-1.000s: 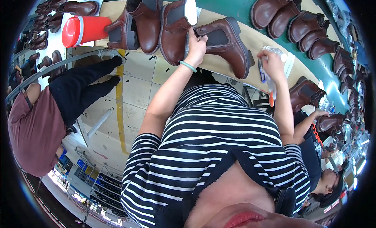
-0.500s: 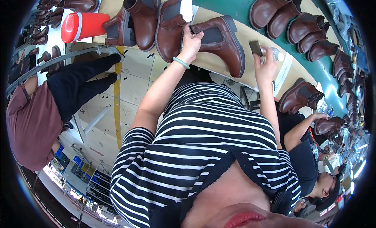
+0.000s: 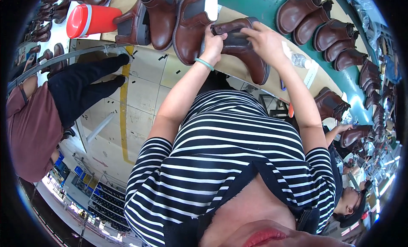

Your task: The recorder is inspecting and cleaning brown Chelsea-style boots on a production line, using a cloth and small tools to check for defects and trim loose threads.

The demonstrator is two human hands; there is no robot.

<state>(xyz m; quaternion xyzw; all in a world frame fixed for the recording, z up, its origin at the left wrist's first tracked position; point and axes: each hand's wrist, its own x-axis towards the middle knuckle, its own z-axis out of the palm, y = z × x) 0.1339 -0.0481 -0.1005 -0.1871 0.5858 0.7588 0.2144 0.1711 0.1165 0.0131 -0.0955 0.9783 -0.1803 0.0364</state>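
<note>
My left hand [image 3: 213, 45], with a pale green bangle at its wrist, grips the top edge of a brown ankle boot [image 3: 250, 62] with dark elastic side panels. The boot lies on its side at the edge of the bench, toe toward me. My right hand [image 3: 267, 43] reaches over the boot's shaft and heel, its fingers bent above the elastic panel. The dark-bristled brush it held a moment ago is hidden behind the hand. A clear bottle [image 3: 299, 60] lies just right of that hand.
More brown boots [image 3: 190, 30] stand left of the held one, beside a red jug [image 3: 87, 21]. Rows of boots [image 3: 325, 32] line the green surface on the right. One person [image 3: 34, 128] stands at left; another [image 3: 350, 200] handles a boot at right.
My right hand has moved left from beside the bottle to the boot, and the brush has gone out of sight. My left hand still holds the boot's top, which has tilted slightly.
</note>
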